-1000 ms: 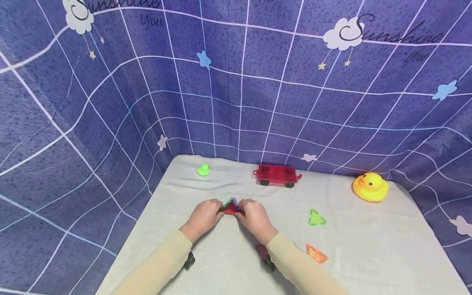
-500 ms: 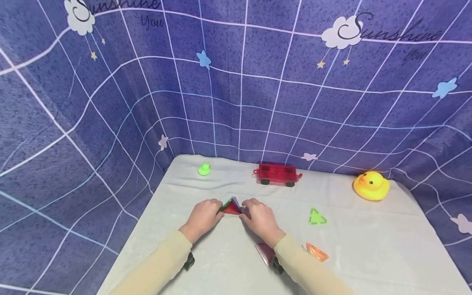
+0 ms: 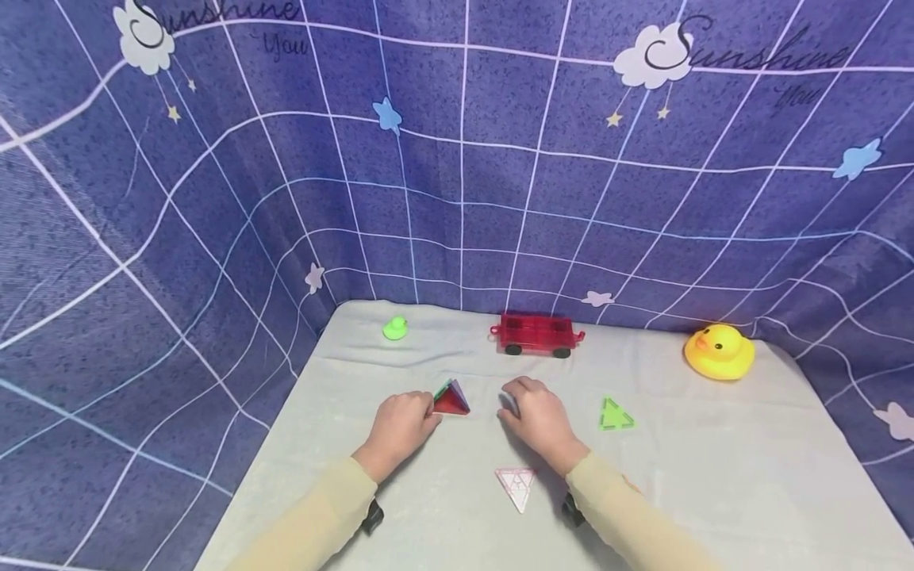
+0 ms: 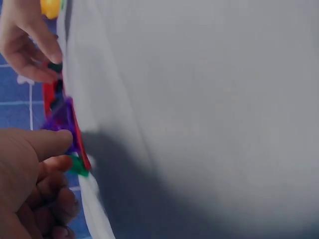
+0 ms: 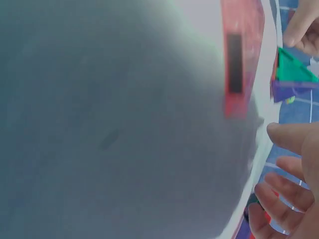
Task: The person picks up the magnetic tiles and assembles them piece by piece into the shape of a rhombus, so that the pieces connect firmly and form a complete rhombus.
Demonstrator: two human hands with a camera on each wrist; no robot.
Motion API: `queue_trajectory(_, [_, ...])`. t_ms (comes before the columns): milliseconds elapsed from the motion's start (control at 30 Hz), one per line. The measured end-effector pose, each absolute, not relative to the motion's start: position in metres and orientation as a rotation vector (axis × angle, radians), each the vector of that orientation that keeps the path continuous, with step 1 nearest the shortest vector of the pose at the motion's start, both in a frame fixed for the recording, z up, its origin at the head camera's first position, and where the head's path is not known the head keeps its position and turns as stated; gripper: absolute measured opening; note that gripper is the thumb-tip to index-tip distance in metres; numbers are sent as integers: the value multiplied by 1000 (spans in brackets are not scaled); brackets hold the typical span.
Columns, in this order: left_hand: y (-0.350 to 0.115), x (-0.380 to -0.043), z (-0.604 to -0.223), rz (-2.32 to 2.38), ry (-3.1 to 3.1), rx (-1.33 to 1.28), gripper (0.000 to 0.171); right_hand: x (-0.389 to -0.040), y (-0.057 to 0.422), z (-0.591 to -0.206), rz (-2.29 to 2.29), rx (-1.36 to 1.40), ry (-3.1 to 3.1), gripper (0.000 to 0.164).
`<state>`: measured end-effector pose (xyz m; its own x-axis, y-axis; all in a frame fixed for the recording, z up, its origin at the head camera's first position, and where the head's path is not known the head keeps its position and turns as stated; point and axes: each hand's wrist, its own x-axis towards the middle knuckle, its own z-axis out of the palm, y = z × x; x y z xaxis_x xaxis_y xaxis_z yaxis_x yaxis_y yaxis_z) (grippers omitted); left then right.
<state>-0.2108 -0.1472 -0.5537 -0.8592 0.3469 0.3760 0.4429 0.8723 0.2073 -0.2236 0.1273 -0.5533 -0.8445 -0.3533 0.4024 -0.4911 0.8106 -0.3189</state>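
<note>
Small triangular see-through tiles in red, green (image 5: pixel 294 67) and purple (image 4: pixel 62 119) stand leaning together as a little pyramid (image 3: pixel 452 400) on the white cloth. My left hand (image 3: pixel 402 428) pinches its left corner between thumb and fingers. My right hand (image 3: pixel 541 418) hovers to the right of the pyramid, apart from it, its fingers loosely bent and nothing in them. A pink triangle tile (image 3: pixel 516 485) lies flat in front of the right hand. To that hand's right lies a light green triangle tile (image 3: pixel 616 415).
A red toy wagon (image 3: pixel 537 335) with black wheels stands at the back. A small green duck (image 3: pixel 395 328) sits back left, a bigger yellow duck (image 3: pixel 718 351) back right. My right sleeve (image 3: pixel 628 511) mostly hides an orange tile (image 3: pixel 632 483). Blue patterned fabric (image 3: pixel 457 159) rises behind.
My right hand has let go of the pyramid and moved right, away from it. The pink tile has come into full view; the orange one is now mostly covered. My left hand stays at the pyramid.
</note>
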Motion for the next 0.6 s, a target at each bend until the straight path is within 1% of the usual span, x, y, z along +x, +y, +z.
queue_trajectory(167, [-130,-201,-551,-503,-2777,-634,38,-227,148,-555,569,643,-2650,44])
queue_trajectory(467, [-100,-192,-545,-705,-2838,-841,21,-232,192,-558,508,560,-2696,50])
queue_trajectory(600, [-88,-187,-543,-759,-2869,-947,17,-231,212,-558,477,515,-2715,53])
